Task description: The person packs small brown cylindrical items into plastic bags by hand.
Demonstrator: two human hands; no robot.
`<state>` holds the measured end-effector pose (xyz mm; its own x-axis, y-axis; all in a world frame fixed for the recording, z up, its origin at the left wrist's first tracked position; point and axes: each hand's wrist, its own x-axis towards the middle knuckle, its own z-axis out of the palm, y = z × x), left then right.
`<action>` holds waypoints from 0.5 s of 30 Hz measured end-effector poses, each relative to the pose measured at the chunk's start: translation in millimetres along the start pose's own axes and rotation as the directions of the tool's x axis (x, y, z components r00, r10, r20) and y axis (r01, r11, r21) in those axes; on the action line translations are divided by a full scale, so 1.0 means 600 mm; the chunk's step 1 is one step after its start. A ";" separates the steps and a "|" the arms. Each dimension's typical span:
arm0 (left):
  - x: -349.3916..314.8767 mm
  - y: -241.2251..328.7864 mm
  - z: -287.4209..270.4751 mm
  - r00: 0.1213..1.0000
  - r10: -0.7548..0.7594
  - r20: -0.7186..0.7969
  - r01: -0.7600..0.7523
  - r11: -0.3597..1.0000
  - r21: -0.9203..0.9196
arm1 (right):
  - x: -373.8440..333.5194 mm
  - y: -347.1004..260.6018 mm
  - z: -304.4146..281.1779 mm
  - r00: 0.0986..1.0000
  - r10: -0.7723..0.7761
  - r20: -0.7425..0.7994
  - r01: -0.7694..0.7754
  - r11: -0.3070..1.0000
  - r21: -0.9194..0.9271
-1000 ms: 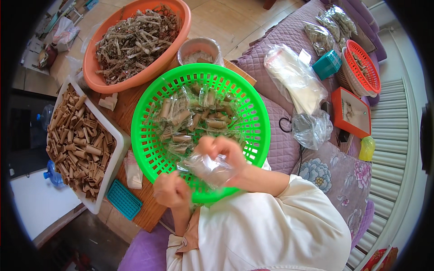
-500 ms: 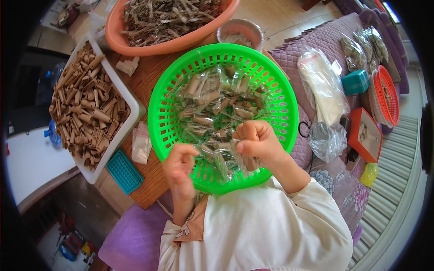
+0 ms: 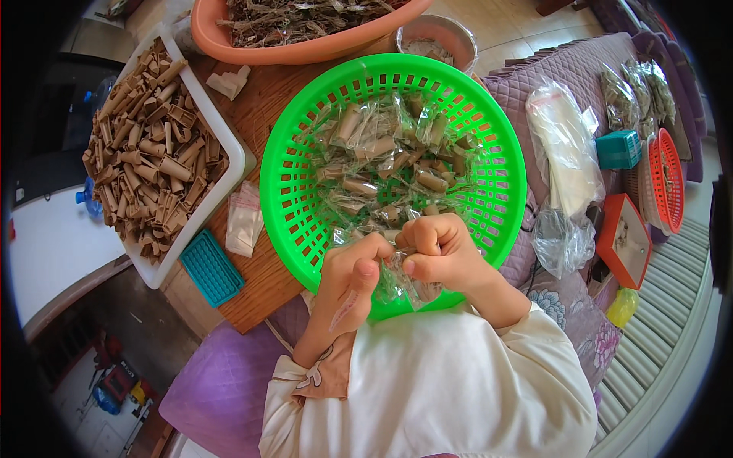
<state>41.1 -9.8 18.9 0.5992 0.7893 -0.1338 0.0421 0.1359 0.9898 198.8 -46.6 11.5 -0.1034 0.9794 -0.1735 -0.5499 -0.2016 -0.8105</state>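
Over the near side of a green plastic basket [image 3: 279,237], my two hands come close together. My right hand [image 3: 447,248] is closed, thumb against bent index finger, on a small clear plastic bag [image 3: 416,291] that hangs below it. The curled fingers of my left hand [image 3: 347,282] meet the same bag at its left side; its thumb stands up, and its fingertips are partly hidden. Inside the basket lie several clear bags, each with a brown cardboard-like piece [image 3: 374,147] in it.
To the left, a white tray [image 3: 243,156] is heaped with loose brown pieces. A teal dish [image 3: 212,267] and flat plastic bags [image 3: 244,220] lie beside it. An orange basin [image 3: 305,52] and a metal bowl [image 3: 466,53] stand beyond. At right are a bag stack [image 3: 566,153] and an orange box [image 3: 622,240].
My left hand has moved right and closed in on the bag at my right hand. The view has shifted slightly, so the basket sits a little higher and further right.
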 end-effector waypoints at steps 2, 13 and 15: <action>0.001 0.000 0.002 1.000 -0.009 -0.002 0.009 1.000 0.018 | 0.000 -0.003 -0.001 1.000 -0.009 0.006 0.010 0.997 -0.073; -0.008 -0.008 -0.003 0.996 -0.083 -0.018 0.083 0.996 -0.026 | 0.004 -0.011 0.008 0.987 0.032 0.160 0.030 0.929 -0.369; -0.013 -0.014 -0.005 0.993 -0.115 -0.039 0.110 0.988 -0.112 | 0.006 -0.006 0.011 0.981 0.018 0.192 0.063 0.913 -0.403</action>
<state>33.7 -15.0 11.6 0.5586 0.7914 -0.2483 0.0180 0.2877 0.9575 194.6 -42.2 17.3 -0.2706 0.9596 -0.0769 -0.1749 -0.1275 -0.9763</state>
